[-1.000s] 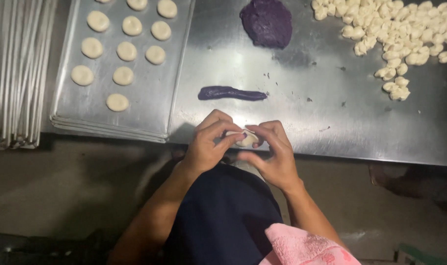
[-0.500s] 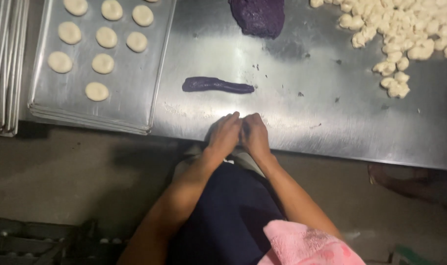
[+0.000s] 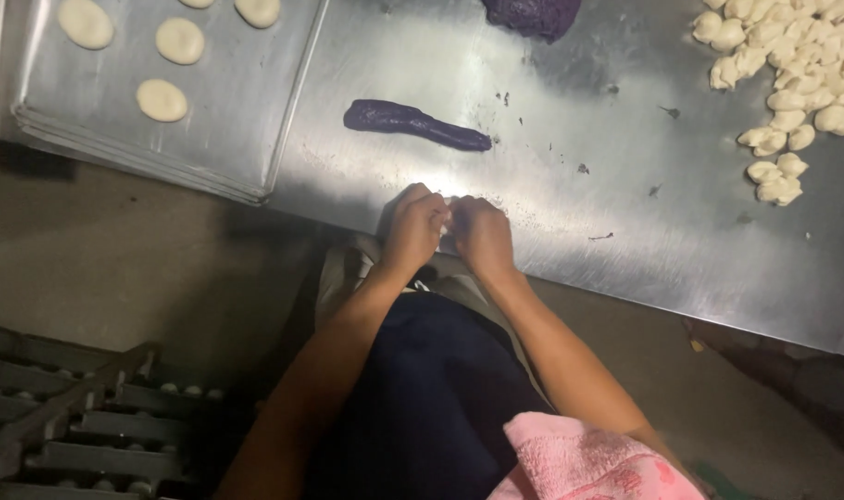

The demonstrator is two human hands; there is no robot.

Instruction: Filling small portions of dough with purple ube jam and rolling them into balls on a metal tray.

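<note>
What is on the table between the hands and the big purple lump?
A purple roll of paste lies between the hands and the purple lump, seen in the head view.

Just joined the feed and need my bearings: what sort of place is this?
Probably a bakery or food-production kitchen. A steel worktable holds a heap of pale dough pieces and a roll of purple filling; shaped dough rounds lie on a metal baking tray. The left hand and right hand meet at the table's edge.
</note>
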